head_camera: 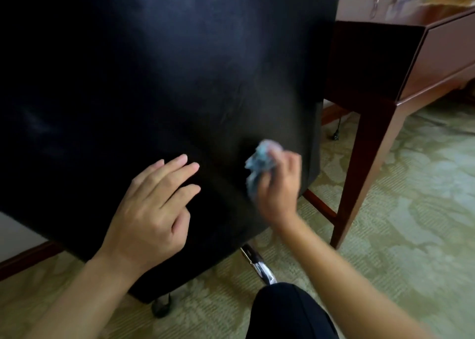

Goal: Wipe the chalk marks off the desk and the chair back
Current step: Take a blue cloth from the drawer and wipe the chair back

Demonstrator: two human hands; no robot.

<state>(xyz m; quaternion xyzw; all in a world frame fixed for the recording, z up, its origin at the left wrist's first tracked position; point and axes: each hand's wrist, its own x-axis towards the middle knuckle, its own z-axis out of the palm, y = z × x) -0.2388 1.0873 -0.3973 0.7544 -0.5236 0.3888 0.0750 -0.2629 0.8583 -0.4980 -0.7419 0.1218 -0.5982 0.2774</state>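
Crumpled cloth (259, 162) in right hand (279, 189), seemingly.

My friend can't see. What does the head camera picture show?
A person's right hand rubs a crumpled pale blue cloth on the low part of a black leather chair back, while the left hand rests flat on it. A reddish-brown wooden desk stands to the right.
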